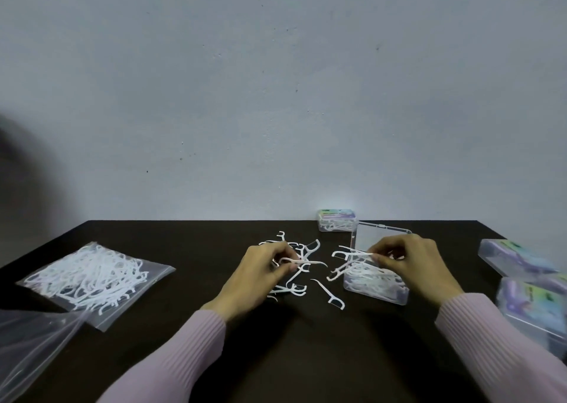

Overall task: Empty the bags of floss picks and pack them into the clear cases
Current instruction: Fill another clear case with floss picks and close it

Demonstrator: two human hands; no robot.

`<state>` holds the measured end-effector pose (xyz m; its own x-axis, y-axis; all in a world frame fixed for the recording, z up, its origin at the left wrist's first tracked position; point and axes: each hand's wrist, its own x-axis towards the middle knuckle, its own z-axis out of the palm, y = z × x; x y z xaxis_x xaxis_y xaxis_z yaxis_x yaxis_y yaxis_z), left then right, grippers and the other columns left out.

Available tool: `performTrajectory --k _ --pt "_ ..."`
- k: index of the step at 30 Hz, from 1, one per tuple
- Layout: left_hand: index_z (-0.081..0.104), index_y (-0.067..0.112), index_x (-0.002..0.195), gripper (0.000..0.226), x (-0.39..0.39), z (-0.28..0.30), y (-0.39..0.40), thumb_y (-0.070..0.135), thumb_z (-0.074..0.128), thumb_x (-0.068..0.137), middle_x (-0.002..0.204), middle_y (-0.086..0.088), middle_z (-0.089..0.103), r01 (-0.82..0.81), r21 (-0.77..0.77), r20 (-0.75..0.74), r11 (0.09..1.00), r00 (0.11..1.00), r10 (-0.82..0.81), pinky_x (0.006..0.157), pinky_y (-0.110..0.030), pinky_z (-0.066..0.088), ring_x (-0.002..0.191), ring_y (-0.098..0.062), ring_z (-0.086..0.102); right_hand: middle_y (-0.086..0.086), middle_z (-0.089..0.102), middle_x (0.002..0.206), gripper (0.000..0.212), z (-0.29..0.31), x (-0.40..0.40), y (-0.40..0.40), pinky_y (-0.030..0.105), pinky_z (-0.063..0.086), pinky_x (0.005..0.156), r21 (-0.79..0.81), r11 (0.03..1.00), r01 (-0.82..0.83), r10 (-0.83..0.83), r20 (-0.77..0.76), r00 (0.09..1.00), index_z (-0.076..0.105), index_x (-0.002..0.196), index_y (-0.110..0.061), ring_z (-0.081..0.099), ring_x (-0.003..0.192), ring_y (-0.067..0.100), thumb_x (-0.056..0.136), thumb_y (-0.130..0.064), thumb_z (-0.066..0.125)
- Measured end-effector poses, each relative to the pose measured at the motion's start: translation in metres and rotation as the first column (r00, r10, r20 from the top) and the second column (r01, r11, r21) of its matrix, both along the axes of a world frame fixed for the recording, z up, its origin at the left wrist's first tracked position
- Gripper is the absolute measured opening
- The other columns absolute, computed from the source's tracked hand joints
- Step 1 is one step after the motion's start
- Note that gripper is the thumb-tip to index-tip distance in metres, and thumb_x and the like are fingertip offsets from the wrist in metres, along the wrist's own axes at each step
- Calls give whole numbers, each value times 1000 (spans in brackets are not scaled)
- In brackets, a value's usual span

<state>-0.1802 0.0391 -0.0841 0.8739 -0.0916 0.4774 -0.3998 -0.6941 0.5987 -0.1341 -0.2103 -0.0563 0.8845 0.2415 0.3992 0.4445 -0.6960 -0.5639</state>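
Note:
Loose white floss picks (299, 275) lie scattered in the middle of the dark table (306, 356). My left hand (260, 275) pinches one floss pick (306, 262) above that pile. To the right stands an open clear case (376, 289), partly filled with picks, its lid (380, 238) raised behind it. My right hand (411, 260) pinches a few picks (352, 253) over the case. A sealed clear bag full of picks (92, 278) lies at the left.
An empty clear bag (33, 341) lies at the near left edge. A closed, filled case (337, 221) stands against the wall. Two more closed cases, one (515, 256) farther and one (534, 307) nearer, sit at the right edge. A grey wall rises behind the table.

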Motion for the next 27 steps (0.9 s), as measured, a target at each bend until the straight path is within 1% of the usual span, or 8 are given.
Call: performTrajectory --k 2,6,10,15,17,20,24,27 --pt "65 22 84 7 7 2 -13 16 65 87 77 10 66 8 -25 36 1000 999 -7 65 -13 41 73 -2 57 -2 67 84 9 -1 3 -13 10 44 59 -11 999 39 -39 -7 999 73 89 -17 56 73 3 81 -13 69" --pt "61 27 83 11 25 1 -39 18 62 89 80 8 66 7 -47 45 999 999 -5 69 -21 46 75 -5 58 -2 63 94 15 -6 7 -32 13 41 66 -27 995 100 -101 -42 994 70 98 -17 53 80 2 84 -14 65" --pt "60 29 84 11 39 -3 -59 19 62 89 85 8 66 13 -49 74 999 997 -10 69 -17 43 78 -4 57 -5 57 97 18 -11 9 -34 12 39 66 -35 996 87 -89 -72 993 69 101 -19 49 83 1 85 -14 63" --pt "62 25 87 7 49 -5 -75 18 62 89 87 7 65 47 -33 89 998 995 -44 67 -17 43 79 -4 57 -7 60 87 12 -15 11 -25 9 42 57 88 992 93 -91 -25 996 67 90 -23 53 76 -1 83 -13 66" --pt "62 24 89 6 52 -5 -81 18 62 89 88 8 64 74 -27 102 997 992 -70 67 -12 41 80 -1 57 -6 62 85 18 -17 12 -25 7 45 59 166 983 85 -79 -41 996 63 90 -23 57 77 -2 80 -11 70" --pt "63 23 90 4 55 -6 -89 19 62 89 89 9 62 103 13 106 995 989 -103 68 -6 38 82 4 55 -6 65 86 24 -18 11 -28 7 47 62 256 964 69 -46 -95 994 64 92 -21 60 79 0 75 -7 75" --pt "66 23 93 7 62 -7 -100 19 64 88 92 11 63 129 77 84 989 987 -135 77 -19 45 88 -1 54 -6 64 93 29 -19 11 -33 10 47 66 282 957 61 -20 -145 989 64 96 -20 61 87 2 76 0 71" --pt "69 22 95 12 64 -6 -104 17 66 85 94 11 66 154 71 59 985 986 -159 80 -19 44 91 -3 56 -4 64 96 32 -18 13 -36 10 50 65 317 948 28 33 -186 982 63 99 -18 62 89 3 79 7 65"
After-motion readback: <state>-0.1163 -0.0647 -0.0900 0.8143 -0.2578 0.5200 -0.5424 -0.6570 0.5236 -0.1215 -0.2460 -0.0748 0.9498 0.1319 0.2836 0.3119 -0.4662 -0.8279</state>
